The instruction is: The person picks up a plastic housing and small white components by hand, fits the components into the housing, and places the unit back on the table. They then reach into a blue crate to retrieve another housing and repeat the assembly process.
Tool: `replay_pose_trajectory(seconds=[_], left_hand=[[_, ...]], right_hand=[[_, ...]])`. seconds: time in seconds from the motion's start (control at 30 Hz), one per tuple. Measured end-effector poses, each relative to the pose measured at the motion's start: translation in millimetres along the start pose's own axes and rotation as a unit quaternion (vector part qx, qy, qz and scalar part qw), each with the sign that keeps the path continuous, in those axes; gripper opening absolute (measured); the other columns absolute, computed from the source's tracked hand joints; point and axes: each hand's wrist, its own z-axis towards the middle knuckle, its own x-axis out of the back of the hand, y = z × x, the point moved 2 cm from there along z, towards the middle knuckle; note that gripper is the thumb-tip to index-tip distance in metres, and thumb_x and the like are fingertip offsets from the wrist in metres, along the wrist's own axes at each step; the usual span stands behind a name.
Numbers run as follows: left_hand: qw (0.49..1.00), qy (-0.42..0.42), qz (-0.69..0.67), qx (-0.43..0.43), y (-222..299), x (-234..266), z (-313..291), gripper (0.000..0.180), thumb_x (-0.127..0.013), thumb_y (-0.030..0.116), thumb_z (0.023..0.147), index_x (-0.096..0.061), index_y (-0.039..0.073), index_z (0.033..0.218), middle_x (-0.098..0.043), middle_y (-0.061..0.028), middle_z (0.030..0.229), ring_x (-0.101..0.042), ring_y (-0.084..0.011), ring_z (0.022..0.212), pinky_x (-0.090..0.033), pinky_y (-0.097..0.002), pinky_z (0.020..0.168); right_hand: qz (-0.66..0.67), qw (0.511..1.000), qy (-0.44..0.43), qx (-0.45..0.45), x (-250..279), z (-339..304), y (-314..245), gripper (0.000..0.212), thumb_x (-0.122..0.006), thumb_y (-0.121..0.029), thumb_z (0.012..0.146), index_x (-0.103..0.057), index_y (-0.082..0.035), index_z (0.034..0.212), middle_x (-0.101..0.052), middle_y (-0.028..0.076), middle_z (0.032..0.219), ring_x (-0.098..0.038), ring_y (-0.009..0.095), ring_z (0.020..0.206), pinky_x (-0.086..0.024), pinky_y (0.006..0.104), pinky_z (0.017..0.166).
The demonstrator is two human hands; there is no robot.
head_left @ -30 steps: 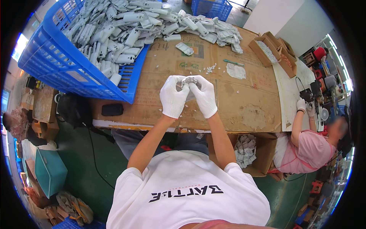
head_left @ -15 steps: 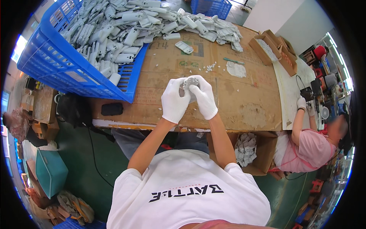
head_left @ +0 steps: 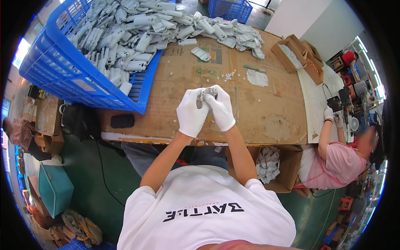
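- I see a small grey-white part (head_left: 209,92) up between two white-gloved hands, over the near middle of the bench (head_left: 275,100); gloves hide much of its shape.
- The left hand (head_left: 191,113) grips its left side with curled fingers; the right hand (head_left: 223,110) pinches it from the right, thumb across the front.
- Compared with half a second ago, both hands and the part sit slightly closer to the wearer's body; the things on the bench lie as they did.
- Just beyond the hands I find white scraps (head_left: 229,76) scattered on the cardboard covering.
- Farther off, a lone white casing (head_left: 201,54) lies flat; to its right is a slim teal tool (head_left: 254,68) beside a pale patch (head_left: 257,78).
- A large heap of white casings (head_left: 143,41) spills from a tilted blue basket (head_left: 62,62) at the far left.
- A black case (head_left: 122,121) rests near the left front edge.
- At right, a co-worker in pink (head_left: 341,164) sits at a side table.
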Motion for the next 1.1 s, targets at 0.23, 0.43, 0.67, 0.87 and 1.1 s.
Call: replay_pose_trajectory(seconds=[0.23, 0.43, 0.67, 0.87, 1.1], left_hand=[[1.0, -0.008, -0.01, -0.011, 0.6, -9.6, -1.8, 0.027, -0.072, 0.006, 0.079, -0.067, 0.008, 0.106, -0.066, -0.0092, 0.094, -0.067, -0.0257, 0.083, -0.053, -0.0338, 0.072], [0.992, -0.121, -0.021, -0.003, -15.5, -52.8, 25.4, 0.034, -0.07, 0.013, 0.078, -0.067, 0.008, 0.112, -0.068, -0.0115, 0.104, -0.068, -0.0302, 0.093, -0.054, -0.0372, 0.081], [0.96, -0.216, -0.012, -0.176, -47.8, -121.6, 110.6, 0.029, -0.068, 0.018, 0.082, -0.067, 0.002, 0.107, -0.064, -0.0176, 0.115, -0.061, -0.0343, 0.108, -0.049, -0.04, 0.094], [0.867, -0.151, 0.344, -0.327, -149.2, -119.4, 204.1, 0.034, -0.061, 0.008, 0.083, -0.067, 0.018, 0.114, -0.063, -0.0096, 0.124, -0.059, -0.0288, 0.114, -0.051, -0.0415, 0.093], [0.876, -0.194, 0.414, -0.157, -129.6, -81.4, 194.1, 0.019, -0.068, 0.028, 0.085, -0.07, 0.014, 0.098, -0.069, -0.01, 0.092, -0.067, -0.0284, 0.09, -0.054, -0.0425, 0.079]], right_hand=[[0.011, 1.0, 0.019, -0.018, 10.1, -1.8, 12.4, 0.005, -0.055, -0.005, 0.089, -0.06, -0.002, 0.089, -0.058, -0.002, 0.081, -0.051, 0.004, 0.074, -0.044, 0.0228, 0.065], [-0.025, 0.991, 0.129, -0.012, 43.9, -22.9, 8.1, 0.02, -0.057, -0.011, 0.098, -0.055, 0.001, 0.113, -0.069, 0.007, 0.09, -0.066, 0.011, 0.078, -0.053, 0.0259, 0.06], [-0.269, 0.908, 0.322, 0.004, 263.6, -1.2, 61.6, 0.015, -0.051, -0.015, 0.094, -0.062, -0.007, 0.088, -0.06, 0.004, 0.069, -0.055, 0.015, 0.056, -0.043, 0.0313, 0.05], [-0.517, 0.687, 0.472, -0.193, 486.0, 31.0, 32.9, 0.044, -0.058, -0.039, 0.092, -0.071, 0.003, 0.098, -0.067, 0.031, 0.101, -0.066, 0.046, 0.097, -0.052, 0.0524, 0.08], [-0.784, 0.435, 0.403, -0.184, 387.5, 43.2, 0.2, 0.027, -0.056, -0.028, 0.092, -0.071, -0.007, 0.1, -0.064, 0.019, 0.106, -0.066, 0.036, 0.089, -0.056, 0.045, 0.076]])
